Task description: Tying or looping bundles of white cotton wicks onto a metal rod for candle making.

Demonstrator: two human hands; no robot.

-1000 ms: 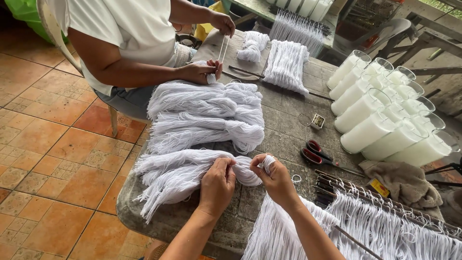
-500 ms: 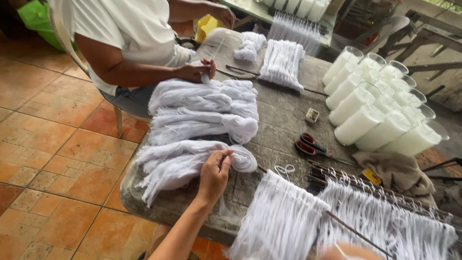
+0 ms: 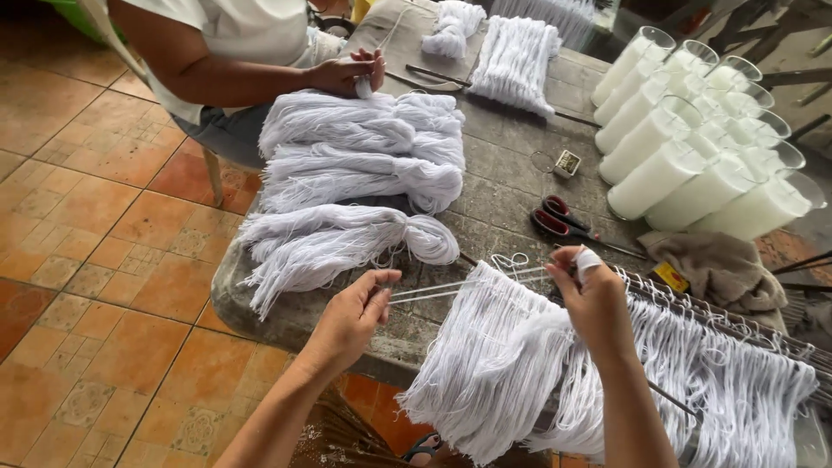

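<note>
I hold a short length of white string (image 3: 468, 286) stretched taut between my two hands, just above the near edge of the tabletop (image 3: 511, 204). My left hand (image 3: 351, 316) pinches one end between thumb and fingertips; my right hand (image 3: 594, 295) is closed on the other end, with a bit of white wrapped around one finger. The string runs over a fringe of hanging white strings (image 3: 511, 364) draped off the tabletop's edge, which carries on to my right along a row of thin dark rods (image 3: 719, 316). Just beyond my left hand lies a bundle of white strings (image 3: 338, 247), knotted near one end, and behind it two more such bundles (image 3: 364, 156) stacked side by side. Red-handled scissors (image 3: 563, 221) lie near my right hand, with a crumpled brown cloth (image 3: 719, 269) beside them. Farther back to the right stand glass jars of white wax (image 3: 693, 160), packed close together. Across the tabletop another person's hand (image 3: 347, 74) works strings of its own.
</note>
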